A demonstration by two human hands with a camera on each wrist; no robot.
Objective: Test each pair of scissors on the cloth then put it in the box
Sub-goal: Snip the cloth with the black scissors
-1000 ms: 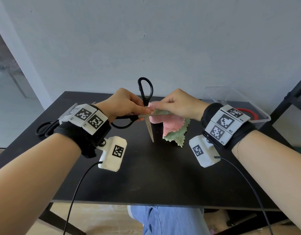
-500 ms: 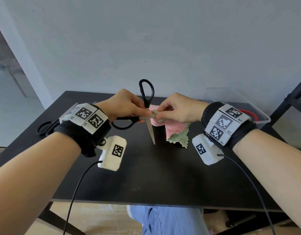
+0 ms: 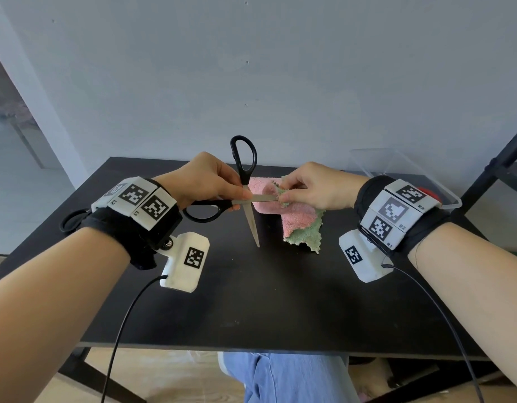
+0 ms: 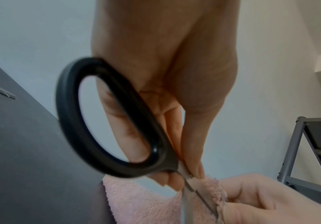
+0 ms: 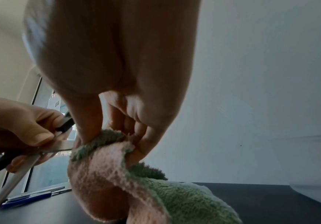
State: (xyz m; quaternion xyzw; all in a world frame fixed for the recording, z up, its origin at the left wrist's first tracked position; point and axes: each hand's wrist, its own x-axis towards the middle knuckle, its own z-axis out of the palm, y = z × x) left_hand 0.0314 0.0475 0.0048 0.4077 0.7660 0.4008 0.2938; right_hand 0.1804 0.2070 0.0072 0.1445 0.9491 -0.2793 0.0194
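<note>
My left hand (image 3: 210, 187) pinches the black-handled scissors (image 3: 243, 181) near their pivot, blades spread wide apart. One blade points down at the table; the other lies level and runs into the pink and green cloth (image 3: 298, 219). My right hand (image 3: 312, 189) pinches the cloth's top fold around that blade's tip, the rest hanging down to the black table (image 3: 251, 301). In the left wrist view one handle loop of the scissors (image 4: 106, 121) sits under my fingers above the cloth (image 4: 142, 201). The right wrist view shows my right hand's fingertips (image 5: 86, 134) gripping the cloth (image 5: 155, 189).
A clear plastic box (image 3: 408, 175) stands at the table's back right with a red-handled item (image 3: 429, 193) inside. More scissors (image 3: 74, 221) lie at the table's left edge behind my left wrist. A dark metal rack (image 3: 501, 170) stands to the right.
The scissors' level blade has gone further into the cloth's top fold. My right hand has shifted its pinch on the cloth. The head view moved slightly.
</note>
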